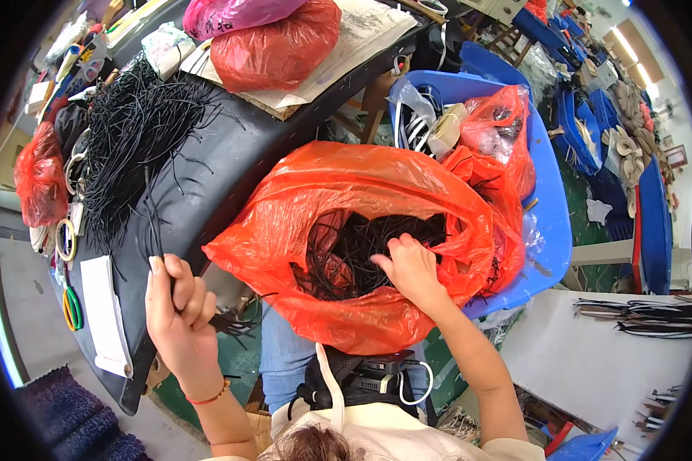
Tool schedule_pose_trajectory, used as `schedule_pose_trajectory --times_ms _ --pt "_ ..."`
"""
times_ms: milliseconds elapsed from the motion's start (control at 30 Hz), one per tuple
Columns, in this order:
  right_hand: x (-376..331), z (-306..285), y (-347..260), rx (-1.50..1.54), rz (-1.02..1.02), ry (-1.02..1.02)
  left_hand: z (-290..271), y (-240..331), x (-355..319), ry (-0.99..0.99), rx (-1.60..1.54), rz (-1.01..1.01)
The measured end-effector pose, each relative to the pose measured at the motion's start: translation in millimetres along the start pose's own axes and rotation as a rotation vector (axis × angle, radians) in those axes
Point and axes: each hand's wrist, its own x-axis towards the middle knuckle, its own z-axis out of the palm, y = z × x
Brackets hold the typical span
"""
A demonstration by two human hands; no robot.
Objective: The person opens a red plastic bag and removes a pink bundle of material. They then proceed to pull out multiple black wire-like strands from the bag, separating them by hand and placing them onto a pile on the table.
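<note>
At the far left edge of the dark counter [231, 154] sits one small red bag [40, 178], with rolls of tape beside it. A loose heap of black cords [134, 127] spreads over the counter's left half. At the counter's near edge the left hand [178, 311] is closed in a fist around a small bundle of black cords [224, 323], whose ends stick out to the right of the fingers [196, 296]. On the person's lap lies one large open orange-red bag [284, 230] full of the same cords; the right hand [411, 269] is sunk in its mouth, fingers curled down among the strands, though whether they pinch one cannot be told. Behind it a blue tub [550, 223] holds more bags. The step in hand looks like gathering cords from the bag into the left-hand bundle; the next move likely calls for drawing strands free without tangling. Two further red bags [273, 42] lie at the counter's far edge.
</note>
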Motion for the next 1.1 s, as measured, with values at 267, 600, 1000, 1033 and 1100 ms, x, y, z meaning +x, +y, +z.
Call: schedule_pose_trajectory --times_ms 267,600,1000,1033,1100 --pt "-22.0 -53.1 -9.0 0.304 -0.032 0.172 18.0 -33.8 -11.6 -0.208 0.061 -0.101" --pt "-23.9 -166.0 -65.7 0.554 -0.307 0.039 85.0 -101.0 -11.4 -0.742 0.132 -0.070" --pt "7.0 -128.2 -57.8 0.820 -0.037 0.187 65.5 -79.3 -37.7 -0.722 0.349 -0.230" --pt "10.7 -121.3 -53.3 0.875 0.029 0.182 51.8 -71.7 -31.6 -0.664 0.356 -0.141" --pt "11.9 -101.7 -24.1 0.851 0.158 0.179 30.6 -46.6 -19.1 -0.417 0.050 -0.108"
